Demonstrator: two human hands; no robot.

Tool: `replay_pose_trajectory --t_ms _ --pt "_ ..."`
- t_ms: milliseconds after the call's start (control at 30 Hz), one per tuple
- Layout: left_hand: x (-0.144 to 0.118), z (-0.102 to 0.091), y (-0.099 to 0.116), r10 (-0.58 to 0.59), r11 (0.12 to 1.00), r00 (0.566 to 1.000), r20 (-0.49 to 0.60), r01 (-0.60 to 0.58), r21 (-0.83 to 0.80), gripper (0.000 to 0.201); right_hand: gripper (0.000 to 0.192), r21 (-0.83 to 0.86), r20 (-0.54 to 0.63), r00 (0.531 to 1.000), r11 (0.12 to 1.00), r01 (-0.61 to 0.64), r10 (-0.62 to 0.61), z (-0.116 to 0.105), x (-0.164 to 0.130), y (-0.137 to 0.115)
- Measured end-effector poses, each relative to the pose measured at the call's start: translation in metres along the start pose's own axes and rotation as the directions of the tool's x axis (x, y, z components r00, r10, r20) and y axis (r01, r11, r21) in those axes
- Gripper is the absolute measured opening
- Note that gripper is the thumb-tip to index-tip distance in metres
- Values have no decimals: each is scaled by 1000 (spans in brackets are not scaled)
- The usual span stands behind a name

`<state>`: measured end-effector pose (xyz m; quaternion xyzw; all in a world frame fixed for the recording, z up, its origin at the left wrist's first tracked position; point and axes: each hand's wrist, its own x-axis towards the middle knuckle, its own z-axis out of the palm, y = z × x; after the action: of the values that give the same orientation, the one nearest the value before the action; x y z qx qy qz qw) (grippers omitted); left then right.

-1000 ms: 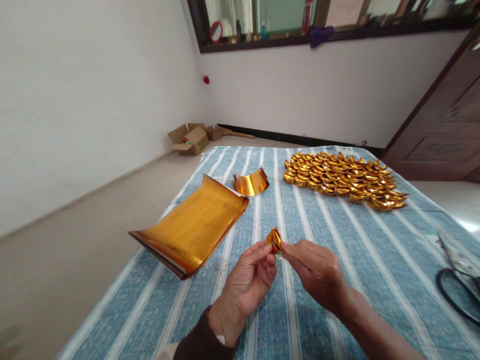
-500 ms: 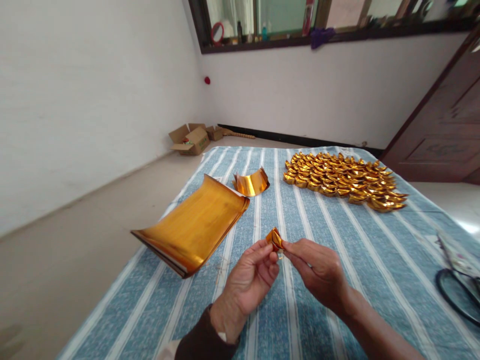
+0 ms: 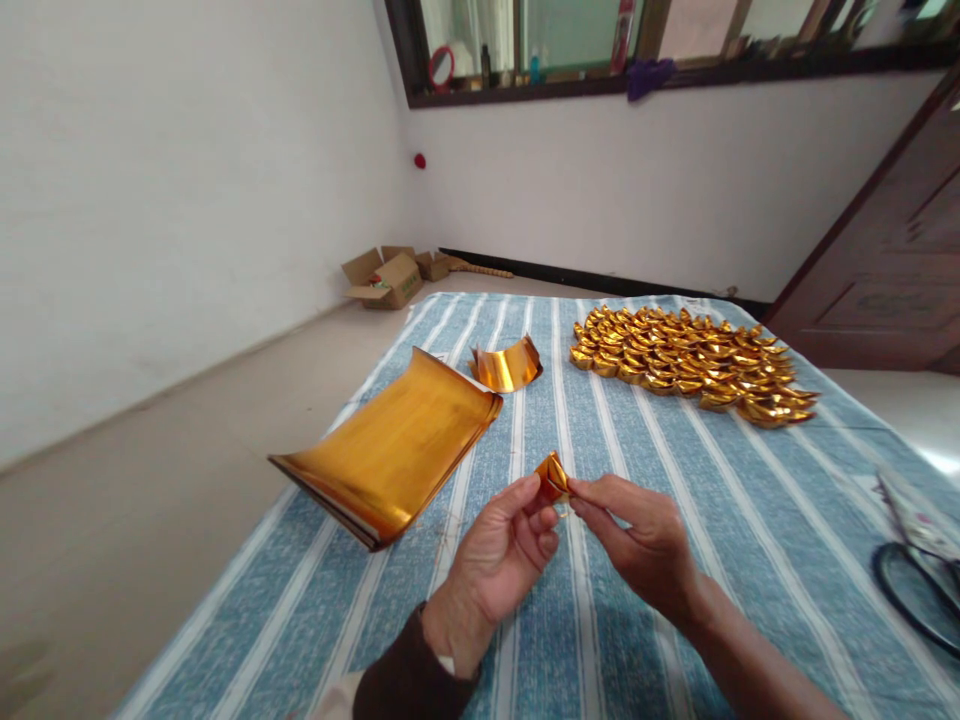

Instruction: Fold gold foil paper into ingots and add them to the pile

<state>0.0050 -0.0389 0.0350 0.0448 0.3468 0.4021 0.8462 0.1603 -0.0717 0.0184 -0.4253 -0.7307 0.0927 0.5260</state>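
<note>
A small folded piece of gold foil paper [image 3: 553,475] is pinched between the fingertips of my left hand [image 3: 499,555] and my right hand [image 3: 637,540], just above a blue striped cloth [image 3: 750,530]. To the left lies a curled stack of gold foil sheets [image 3: 390,450]. Beyond that stack sits a smaller curled gold sheet [image 3: 507,366]. A large group of several folded gold ingot shapes [image 3: 690,362] covers the far right part of the cloth.
Black-handled scissors [image 3: 911,585] lie at the cloth's right edge. Open cardboard boxes [image 3: 388,276] stand on the floor by the far wall. A dark wooden door [image 3: 892,250] is at the right, and a window ledge with bottles runs along the top.
Both hands stay on the gold piece, with only slight finger shifts. The view has drifted a little, so everything sits slightly right and lower.
</note>
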Motion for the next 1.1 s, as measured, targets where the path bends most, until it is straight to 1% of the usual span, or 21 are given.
replay_pose_trajectory --t_ms 100,200,333,400,500,567,667,800,967,1100 --pt "1 1 0 -18 1000 1000 1 18 -15 26 17 -6 8 1000 1000 3 -3 2 -2 1" --pt "2 -2 1 -17 1000 1000 4 17 -8 24 17 -24 17 1000 1000 20 -19 3 -3 1" --pt "4 -5 4 -19 998 999 37 17 65 21 13 -12 33 996 997 81 -80 -2 -1 0" --pt "4 -6 6 -32 992 997 70 23 123 20 12 0 43 996 997 72 -72 -9 1 0" --pt "4 -7 6 -66 979 991 117 42 200 14 14 44 38 999 998 -38 37 -19 5 3" --pt "5 -9 5 -99 965 984 148 59 255 9 18 111 70 990 986 -126 118 -24 7 6" --pt "7 -14 2 -146 933 970 194 70 353 4 18 188 190 960 952 -241 206 -28 9 7" --pt "10 -17 1 -183 901 957 223 73 427 5 14 262 332 904 895 -361 268 -30 10 7" --pt "12 -18 1 -204 888 956 211 90 450 8 11 296 392 863 845 -446 318 -33 9 8" --pt "12 -18 1 -208 881 955 213 88 466 15 12 277 416 845 838 -470 336 -34 9 8"
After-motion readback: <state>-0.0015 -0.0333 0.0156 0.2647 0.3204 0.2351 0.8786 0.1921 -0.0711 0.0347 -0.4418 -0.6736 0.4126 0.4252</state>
